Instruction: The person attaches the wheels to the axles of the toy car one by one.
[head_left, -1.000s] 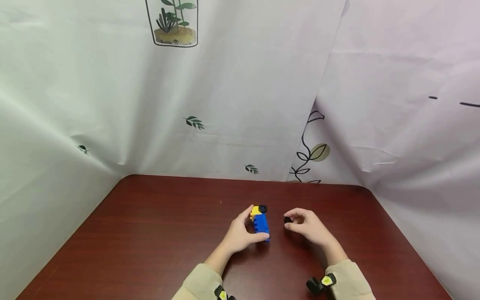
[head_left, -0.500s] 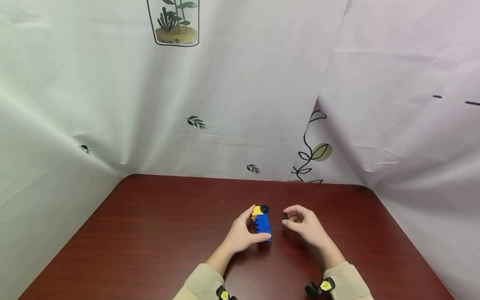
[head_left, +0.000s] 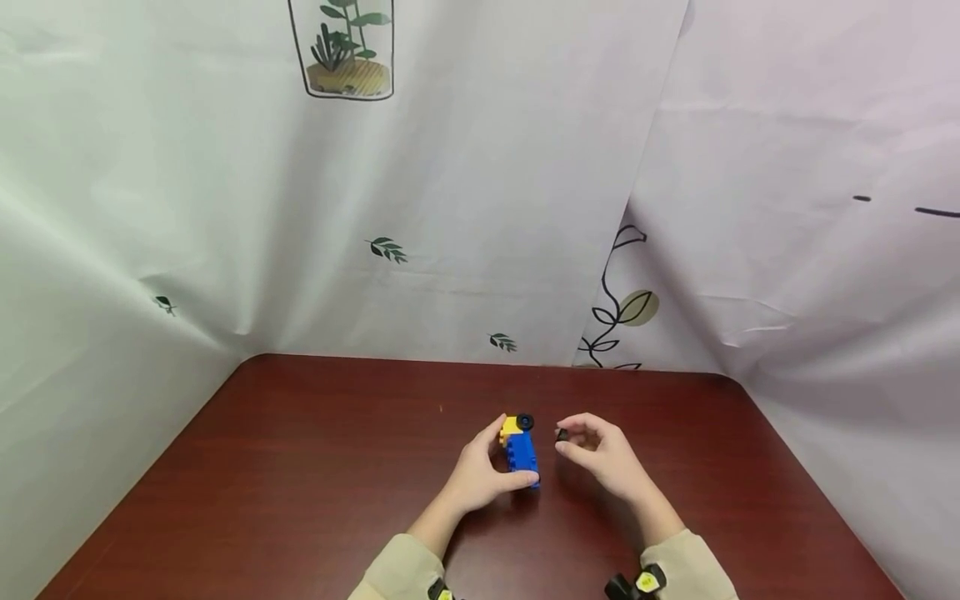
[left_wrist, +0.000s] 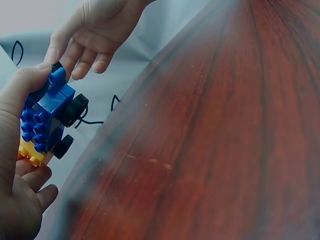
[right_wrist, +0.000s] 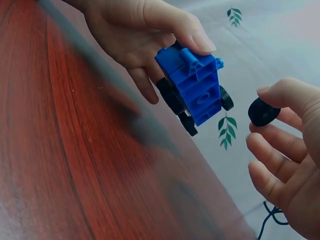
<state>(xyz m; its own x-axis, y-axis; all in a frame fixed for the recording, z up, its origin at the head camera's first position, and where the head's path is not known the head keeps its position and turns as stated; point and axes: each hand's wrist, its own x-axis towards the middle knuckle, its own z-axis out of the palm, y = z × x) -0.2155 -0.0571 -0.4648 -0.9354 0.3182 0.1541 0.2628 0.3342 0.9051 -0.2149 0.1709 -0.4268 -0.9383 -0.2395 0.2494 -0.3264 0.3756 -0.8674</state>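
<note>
My left hand point(head_left: 478, 477) grips a blue and yellow toy car point(head_left: 522, 452) made of building blocks, thumb on one end and fingers at the other. The car is held on its side above the table. Black wheels point(left_wrist: 74, 111) are fitted on it, and its ribbed blue underside shows in the right wrist view. Between thumb and forefinger my right hand point(head_left: 611, 457) pinches a loose black wheel point(right_wrist: 263, 112). A small gap separates this wheel from the car. The right hand's other fingers are loosely bent and hold nothing.
A dark red-brown wooden table point(head_left: 300, 475) lies under both hands. Behind it and along the sides hangs a pale cloth point(head_left: 480, 167) with printed leaves and a printed plant jar. Each sleeve carries a strapped-on wrist camera point(head_left: 633, 583).
My right hand has moved left, bringing the loose wheel nearer the car, and the wheel has turned in its fingers. The left hand keeps the car almost still.
</note>
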